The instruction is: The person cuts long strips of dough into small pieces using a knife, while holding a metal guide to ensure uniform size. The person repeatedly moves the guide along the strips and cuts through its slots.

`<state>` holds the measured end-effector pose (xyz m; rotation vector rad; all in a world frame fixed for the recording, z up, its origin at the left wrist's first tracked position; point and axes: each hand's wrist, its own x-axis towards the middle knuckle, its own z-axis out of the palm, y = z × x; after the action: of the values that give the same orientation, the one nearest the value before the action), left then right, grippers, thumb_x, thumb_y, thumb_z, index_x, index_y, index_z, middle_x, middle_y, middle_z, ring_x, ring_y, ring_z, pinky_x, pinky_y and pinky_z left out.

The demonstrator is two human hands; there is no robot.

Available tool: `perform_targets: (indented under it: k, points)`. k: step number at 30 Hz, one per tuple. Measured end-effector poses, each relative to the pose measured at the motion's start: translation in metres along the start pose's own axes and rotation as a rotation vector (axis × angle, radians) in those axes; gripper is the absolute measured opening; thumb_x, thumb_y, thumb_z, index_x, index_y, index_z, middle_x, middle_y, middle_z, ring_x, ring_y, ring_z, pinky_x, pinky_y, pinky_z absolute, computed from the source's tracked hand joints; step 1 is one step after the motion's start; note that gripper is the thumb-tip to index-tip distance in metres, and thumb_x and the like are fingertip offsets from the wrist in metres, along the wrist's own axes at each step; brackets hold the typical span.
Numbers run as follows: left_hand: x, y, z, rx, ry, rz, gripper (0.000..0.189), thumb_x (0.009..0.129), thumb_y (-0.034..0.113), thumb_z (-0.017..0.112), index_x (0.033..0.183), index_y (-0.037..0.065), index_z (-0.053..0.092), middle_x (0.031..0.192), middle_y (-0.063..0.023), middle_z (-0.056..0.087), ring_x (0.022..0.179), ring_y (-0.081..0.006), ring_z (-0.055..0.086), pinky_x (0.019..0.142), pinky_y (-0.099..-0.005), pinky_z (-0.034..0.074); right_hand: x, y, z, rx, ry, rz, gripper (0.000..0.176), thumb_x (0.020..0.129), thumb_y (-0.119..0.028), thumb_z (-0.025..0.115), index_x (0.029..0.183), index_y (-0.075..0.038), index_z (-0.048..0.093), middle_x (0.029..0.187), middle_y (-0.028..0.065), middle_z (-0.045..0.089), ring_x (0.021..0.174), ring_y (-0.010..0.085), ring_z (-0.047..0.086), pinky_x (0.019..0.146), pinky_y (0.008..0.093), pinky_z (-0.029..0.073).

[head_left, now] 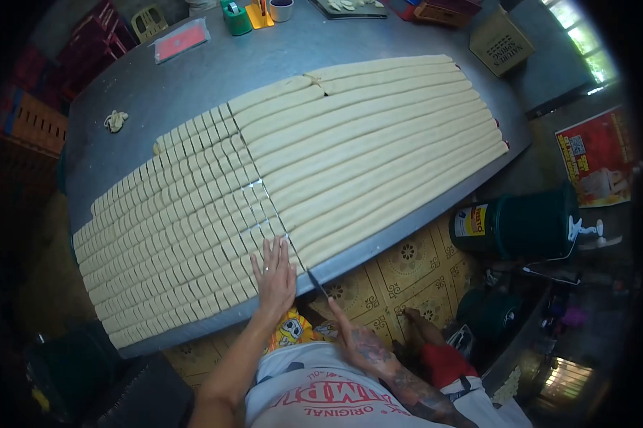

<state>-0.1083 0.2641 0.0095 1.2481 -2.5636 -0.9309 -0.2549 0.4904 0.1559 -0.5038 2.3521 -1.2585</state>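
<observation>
Head view: left hand (275,271) is pressed flat, open, on dough (179,235) at six o'clock; knife (276,214) is gripped by right hand (353,341).

A green drum (514,227), cardboard box (502,43) and red poster (598,157) sit right.

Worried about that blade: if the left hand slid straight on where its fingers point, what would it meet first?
Probably the long blade, slanting across ahead of the left hand over the cut dough pieces.

Left hand (273,274) flat on dough (193,214), knife (314,280) alongside
</observation>
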Motion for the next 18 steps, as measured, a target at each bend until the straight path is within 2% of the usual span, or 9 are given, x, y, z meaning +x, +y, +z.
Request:
perform_targets:
  k: [3, 6, 8, 9, 11, 12, 13, 15, 18]
  points:
    - [0.023, -0.012, -0.021, -0.122, 0.081, 0.017, 0.066, 0.112, 0.024, 0.056, 0.173, 0.004, 0.039, 0.180, -0.0196, 0.037, 0.172, -0.0420, 0.019, 0.136, -0.0670, 0.003, 0.052, -0.049, 0.068, -0.352, -0.658, -0.190, 0.065, 0.118, -0.016, 0.049, 0.178, -0.007, 0.024, 0.098, 0.0346, 0.068, 0.094, 0.0549, 0.069, 0.086, 0.0554, 0.054]
    - [0.098, -0.038, -0.051, -0.116, 0.154, -0.015, 0.063, 0.112, 0.024, 0.056, 0.171, 0.004, 0.043, 0.180, -0.0192, 0.038, 0.172, -0.0415, 0.021, 0.136, -0.0653, 0.005, 0.128, -0.089, 0.131, -0.284, -0.674, -0.137, 0.070, 0.115, -0.013, 0.052, 0.178, -0.006, 0.023, 0.098, 0.0333, 0.068, 0.094, 0.0530, 0.069, 0.087, 0.0571, 0.053]
    - [0.161, -0.062, -0.076, -0.092, 0.182, -0.026, 0.063, 0.112, 0.024, 0.055, 0.171, 0.004, 0.044, 0.180, -0.0186, 0.037, 0.172, -0.0412, 0.021, 0.137, -0.0641, 0.005, 0.177, -0.090, 0.182, -0.305, -0.637, -0.291, 0.078, 0.110, -0.006, 0.052, 0.179, -0.005, 0.018, 0.100, 0.0337, 0.069, 0.095, 0.0523, 0.069, 0.087, 0.0583, 0.052]
    - [0.196, -0.074, -0.088, -0.085, 0.232, -0.020, 0.062, 0.113, 0.024, 0.055, 0.170, 0.004, 0.044, 0.181, -0.0177, 0.038, 0.172, -0.0404, 0.021, 0.137, -0.0629, 0.006, 0.201, -0.098, 0.205, -0.307, -0.638, -0.293, 0.078, 0.110, -0.006, 0.052, 0.179, -0.005, 0.018, 0.100, 0.0337, 0.069, 0.095, 0.0523, 0.069, 0.087, 0.0583, 0.052]
    - [0.263, -0.092, -0.114, -0.076, 0.287, -0.019, 0.062, 0.113, 0.025, 0.055, 0.170, 0.003, 0.045, 0.181, -0.0168, 0.038, 0.172, -0.0395, 0.022, 0.138, -0.0618, 0.006, 0.247, -0.119, 0.252, -0.400, -0.613, -0.414, 0.088, 0.102, 0.000, 0.053, 0.179, -0.003, 0.010, 0.101, 0.0340, 0.070, 0.096, 0.0525, 0.069, 0.087, 0.0598, 0.052]
    - [0.292, -0.099, -0.128, -0.022, 0.299, -0.009, 0.063, 0.113, 0.026, 0.055, 0.170, 0.003, 0.044, 0.181, -0.0159, 0.038, 0.172, -0.0382, 0.022, 0.138, -0.0613, 0.006, 0.269, -0.129, 0.273, -0.420, -0.592, -0.487, 0.091, 0.100, 0.001, 0.054, 0.179, 0.000, 0.009, 0.099, 0.0329, 0.070, 0.091, 0.0506, 0.070, 0.084, 0.0585, 0.055]
    - [0.315, -0.107, -0.137, 0.032, 0.306, 0.000, 0.063, 0.114, 0.027, 0.055, 0.171, 0.003, 0.043, 0.181, -0.0150, 0.038, 0.172, -0.0370, 0.021, 0.139, -0.0609, 0.007, 0.288, -0.138, 0.293, -0.440, -0.572, -0.557, 0.093, 0.098, 0.001, 0.054, 0.178, 0.003, 0.007, 0.097, 0.0317, 0.070, 0.086, 0.0487, 0.071, 0.081, 0.0571, 0.058]
    - [0.351, -0.128, -0.143, 0.077, 0.269, -0.001, 0.064, 0.114, 0.029, 0.054, 0.171, 0.003, 0.043, 0.181, -0.0145, 0.038, 0.172, -0.0360, 0.021, 0.138, -0.0612, 0.007, 0.317, -0.158, 0.320, -0.450, -0.577, -0.570, 0.094, 0.098, 0.001, 0.055, 0.178, 0.003, 0.006, 0.099, 0.0327, 0.071, 0.086, 0.0480, 0.071, 0.082, 0.0561, 0.059]
    - [0.368, -0.140, -0.144, 0.160, 0.212, 0.000, 0.064, 0.115, 0.031, 0.054, 0.172, 0.004, 0.041, 0.181, -0.0142, 0.038, 0.173, -0.0346, 0.020, 0.139, -0.0613, 0.007, 0.344, -0.179, 0.352, -0.495, -0.597, -0.573, 0.095, 0.097, 0.001, 0.056, 0.178, 0.003, 0.005, 0.101, 0.0339, 0.072, 0.088, 0.0468, 0.073, 0.082, 0.0546, 0.060]
